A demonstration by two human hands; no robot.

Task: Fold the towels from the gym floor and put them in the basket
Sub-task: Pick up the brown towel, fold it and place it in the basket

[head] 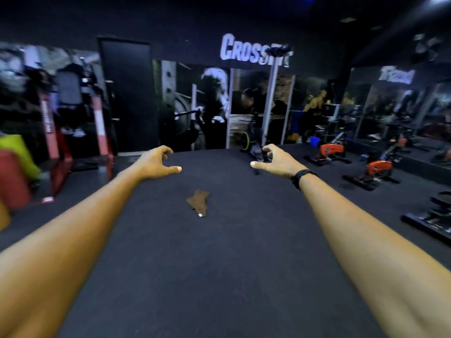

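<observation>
The left hand [157, 163] is reaching out over the dark gym floor [219, 276] with its fingers loosely hooked and its thumb stretched inward, holding nothing; the right hand [274, 159], with a black band [301, 178] at the wrist, is mirroring it with the same relaxed, empty claw shape. Both are hanging well apart from each other and well short of contact with anything. Between and below them in the head view, a small brown towel [198, 202] is lying crumpled on the floor, bunched into an uneven wedge with a pale tag [200, 215] showing at its near end. It is looking light, soft and limp, so it is likely going to sag and drape rather than keep any shape when lifted, and there should be no risk of breaking or slipping. Taking hold by pinching two corners or one long edge, one hand at each end, would probably be letting it hang open for folding; the crumpling is hiding where the corners are, so a shake-out may be needed. No basket is showing anywhere. Farther off, orange exercise machines [332, 150] are standing to the right, and a red rack [97, 128] is standing at the left.
</observation>
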